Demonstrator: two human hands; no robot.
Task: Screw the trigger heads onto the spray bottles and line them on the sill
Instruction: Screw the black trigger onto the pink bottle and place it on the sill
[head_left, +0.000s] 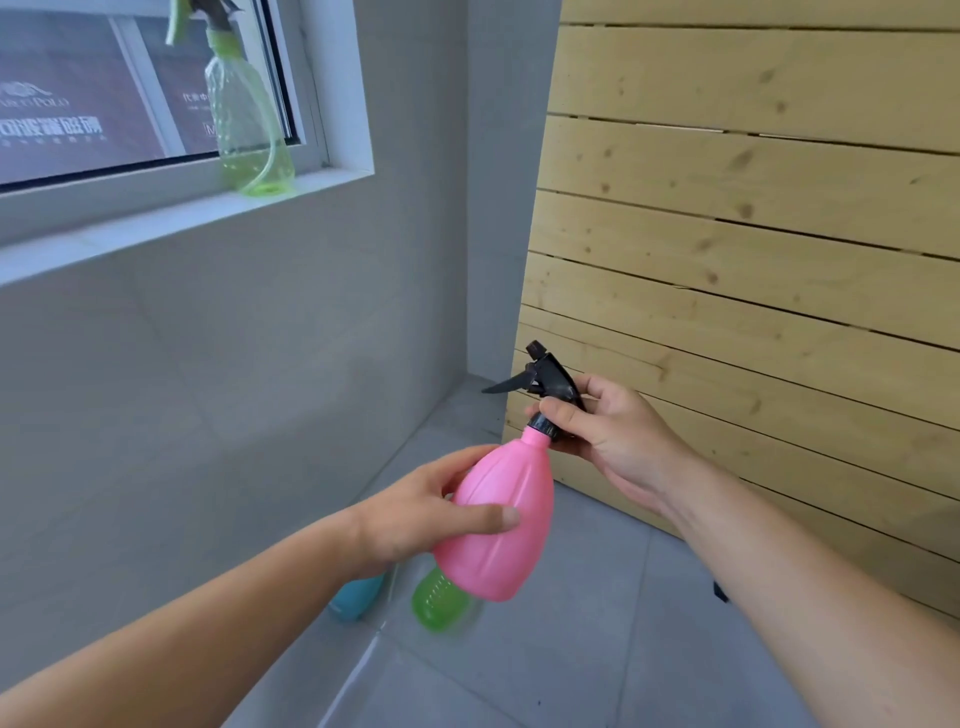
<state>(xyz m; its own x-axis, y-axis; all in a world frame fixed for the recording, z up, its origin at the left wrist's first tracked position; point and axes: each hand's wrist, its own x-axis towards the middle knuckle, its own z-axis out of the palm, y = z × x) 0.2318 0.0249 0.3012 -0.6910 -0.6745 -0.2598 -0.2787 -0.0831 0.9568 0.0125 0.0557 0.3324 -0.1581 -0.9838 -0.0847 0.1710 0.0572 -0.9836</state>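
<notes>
A pink spray bottle (504, 514) is tilted in mid-air at the centre, its neck pointing up. My left hand (415, 514) wraps around its body. A black trigger head (545, 376) sits on the neck, and my right hand (608, 431) grips its collar and back. On the white window sill (156, 228) at the upper left stands a clear green spray bottle (249, 130) with its green and black trigger head fitted. Low on the floor, partly hidden behind the pink bottle and my left hand, lie a green bottle (434, 605) and a blue bottle (353, 597).
A grey wall runs below the sill. A light wooden slatted panel (753, 234) fills the right side. The floor is grey tile (597, 649). The window glass (78, 104) shows signage outside.
</notes>
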